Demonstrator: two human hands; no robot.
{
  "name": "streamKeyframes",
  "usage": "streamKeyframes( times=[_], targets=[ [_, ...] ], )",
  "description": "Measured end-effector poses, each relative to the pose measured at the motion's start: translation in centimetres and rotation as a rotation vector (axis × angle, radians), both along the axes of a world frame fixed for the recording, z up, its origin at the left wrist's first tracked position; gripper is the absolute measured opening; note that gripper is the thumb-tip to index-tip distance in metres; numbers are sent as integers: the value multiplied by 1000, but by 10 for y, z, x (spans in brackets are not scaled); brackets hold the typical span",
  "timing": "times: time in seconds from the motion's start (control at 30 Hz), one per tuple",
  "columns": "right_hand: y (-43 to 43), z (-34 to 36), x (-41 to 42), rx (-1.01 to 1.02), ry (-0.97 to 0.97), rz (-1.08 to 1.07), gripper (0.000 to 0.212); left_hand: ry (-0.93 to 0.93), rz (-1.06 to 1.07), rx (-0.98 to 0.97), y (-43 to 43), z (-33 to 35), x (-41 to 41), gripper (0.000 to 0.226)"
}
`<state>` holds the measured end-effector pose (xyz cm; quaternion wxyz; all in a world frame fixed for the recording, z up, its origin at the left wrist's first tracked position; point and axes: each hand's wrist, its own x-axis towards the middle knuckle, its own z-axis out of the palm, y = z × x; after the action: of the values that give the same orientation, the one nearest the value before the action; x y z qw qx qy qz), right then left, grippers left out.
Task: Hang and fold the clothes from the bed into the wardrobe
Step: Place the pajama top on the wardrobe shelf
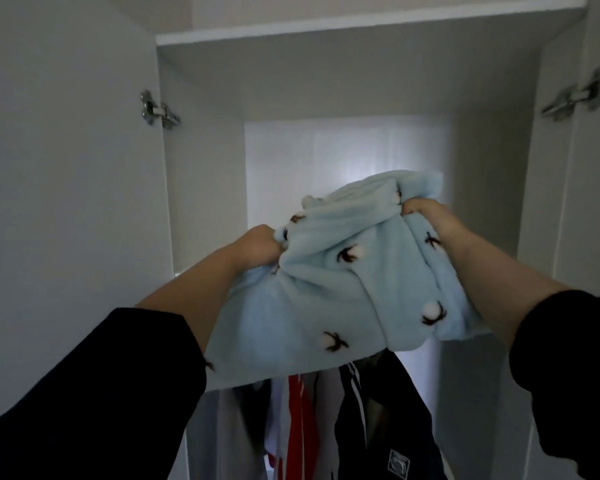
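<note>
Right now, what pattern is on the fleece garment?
Light blue fleece garment with dark-sprigged white tufts; head view.

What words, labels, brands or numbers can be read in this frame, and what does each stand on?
No text reads clearly anywhere in this frame.
On the dark jacket hanging below, a white square badge: a printed emblem, too blurred to read.
On the light blue fleece garment, gripped by the left hand and the right hand: a white-puff pattern only, no lettering.
</note>
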<state>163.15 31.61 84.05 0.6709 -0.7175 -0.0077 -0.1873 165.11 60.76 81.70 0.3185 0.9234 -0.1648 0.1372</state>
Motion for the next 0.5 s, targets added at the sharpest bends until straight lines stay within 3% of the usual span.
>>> streamKeyframes(
  times=[0.1,0.23,0.3,0.4,0.5],
  targets=[
    [-8,25,56,54,-143,-48,57,-308,109,174,-12,46,51,24],
    [-19,48,132,42,-435,-75,22,-928,221,470,-22,87,117,15],
    [-29,47,176,-89,-529,-108,14,-1157,256,564,-22,89,155,17],
    [-49,11,239,-596,-521,-295,18,-1135,257,690,-20,53,209,24],
    [-69,-44,281,-1234,-215,-193,19,-685,65,888,-6,-14,260,48]
  ],
)
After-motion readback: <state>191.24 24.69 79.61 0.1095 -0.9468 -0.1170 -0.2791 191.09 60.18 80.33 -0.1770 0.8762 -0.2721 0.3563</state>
